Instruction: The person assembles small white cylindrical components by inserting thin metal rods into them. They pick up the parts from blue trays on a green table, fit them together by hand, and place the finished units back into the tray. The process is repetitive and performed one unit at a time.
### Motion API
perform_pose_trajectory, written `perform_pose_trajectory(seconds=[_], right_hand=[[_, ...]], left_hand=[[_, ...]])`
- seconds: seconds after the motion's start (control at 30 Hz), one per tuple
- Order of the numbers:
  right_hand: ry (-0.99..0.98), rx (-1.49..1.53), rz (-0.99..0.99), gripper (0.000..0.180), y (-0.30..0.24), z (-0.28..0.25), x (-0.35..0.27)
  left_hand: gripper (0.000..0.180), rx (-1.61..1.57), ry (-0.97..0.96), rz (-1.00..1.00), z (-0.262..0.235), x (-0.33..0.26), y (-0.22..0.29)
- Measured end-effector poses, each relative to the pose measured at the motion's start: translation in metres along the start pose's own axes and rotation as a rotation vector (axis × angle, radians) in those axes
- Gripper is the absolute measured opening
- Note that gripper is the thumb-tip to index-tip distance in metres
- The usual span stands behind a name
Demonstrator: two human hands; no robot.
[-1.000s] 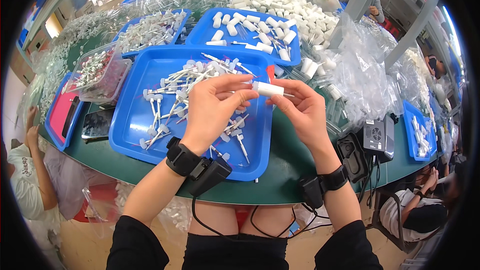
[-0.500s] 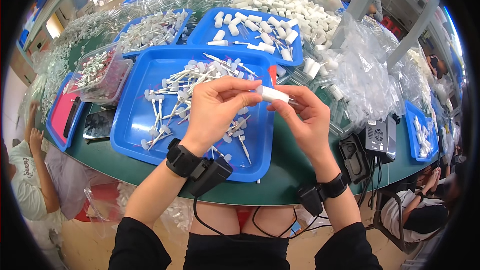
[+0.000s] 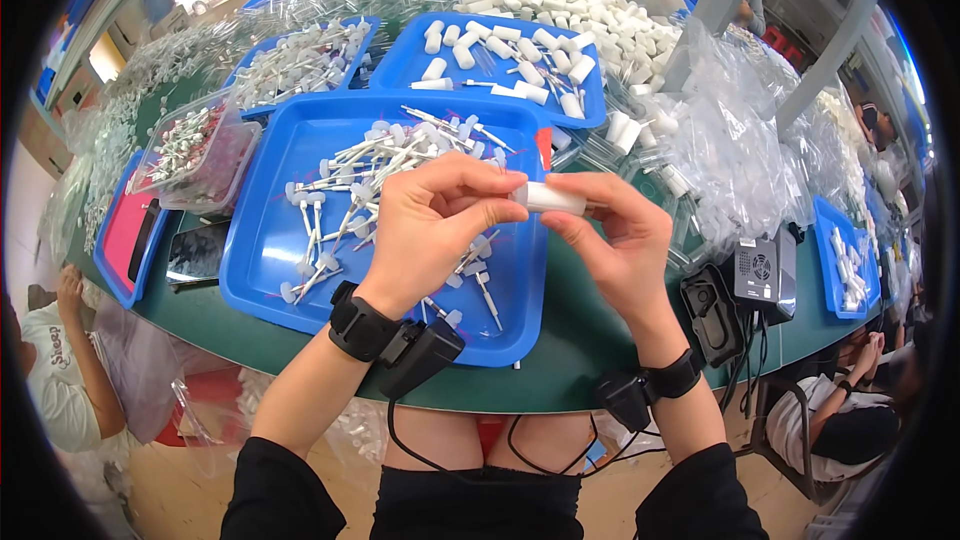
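A short white cylinder (image 3: 556, 198) is held almost level between my two hands, over the right edge of a large blue tray (image 3: 400, 108). My left hand (image 3: 425, 225) pinches its left end, where a paler, translucent piece shows at the fingertips. On the other end, the index finger and thumb of my right hand (image 3: 630, 240) close around it from above and below. A thin stem seems to stick out on that side, partly hidden by the fingers. Below my hands, the tray holds many thin white sticks with pale translucent caps (image 3: 400, 155), some with pinkish threads.
Behind stands another blue tray (image 3: 395, 62) with white cylinders. Clear boxes of small parts (image 3: 195, 155) and a phone (image 3: 197, 253) lie left. Plastic bags (image 3: 745, 130), a black device (image 3: 765, 275) and a metal post are right. Other people sit at both sides.
The white cylinder has turned from sloping down to the right to nearly level. My right hand has shifted slightly right, its thumb lower. A person at the left has lowered a hand.
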State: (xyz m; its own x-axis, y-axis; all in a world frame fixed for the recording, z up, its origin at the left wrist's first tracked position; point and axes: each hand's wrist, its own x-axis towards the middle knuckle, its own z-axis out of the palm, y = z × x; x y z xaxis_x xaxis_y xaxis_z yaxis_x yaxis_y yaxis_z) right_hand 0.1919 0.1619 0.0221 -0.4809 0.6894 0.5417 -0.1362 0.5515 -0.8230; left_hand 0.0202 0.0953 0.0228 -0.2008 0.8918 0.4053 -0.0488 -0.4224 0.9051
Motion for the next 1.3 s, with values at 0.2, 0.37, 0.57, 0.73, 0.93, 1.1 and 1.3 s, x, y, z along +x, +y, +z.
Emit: perform_pose_trajectory(seconds=[0.2,0.37,0.57,0.73,0.93,1.1,1.3], right_hand=[[0.002,0.162,0.054,0.028,0.005,0.000,0.001],[0.049,0.149,0.073,0.030,0.004,0.005,0.001],[0.038,-0.029,0.006,0.029,0.005,0.005,0.000],[0.073,-0.208,-0.125,0.028,0.003,0.004,0.000],[0.161,-0.159,-0.102,0.028,0.003,0.014,-0.004],[0.134,-0.127,-0.117,0.028,0.004,0.014,-0.002],[0.097,-0.095,-0.236,0.027,0.004,0.011,0.005]], left_hand=[[0.034,-0.029,0.041,0.066,0.006,0.001,0.002],[0.048,-0.076,0.087,-0.041,0.008,0.001,0.004],[0.034,-0.070,0.055,-0.129,0.004,0.000,0.003],[0.024,-0.073,0.028,-0.096,0.001,0.000,0.000],[0.023,0.011,0.022,-0.033,0.000,-0.001,0.001],[0.023,0.103,0.017,0.013,0.000,-0.003,0.000],[0.024,0.012,0.017,0.143,0.005,-0.001,-0.002]])
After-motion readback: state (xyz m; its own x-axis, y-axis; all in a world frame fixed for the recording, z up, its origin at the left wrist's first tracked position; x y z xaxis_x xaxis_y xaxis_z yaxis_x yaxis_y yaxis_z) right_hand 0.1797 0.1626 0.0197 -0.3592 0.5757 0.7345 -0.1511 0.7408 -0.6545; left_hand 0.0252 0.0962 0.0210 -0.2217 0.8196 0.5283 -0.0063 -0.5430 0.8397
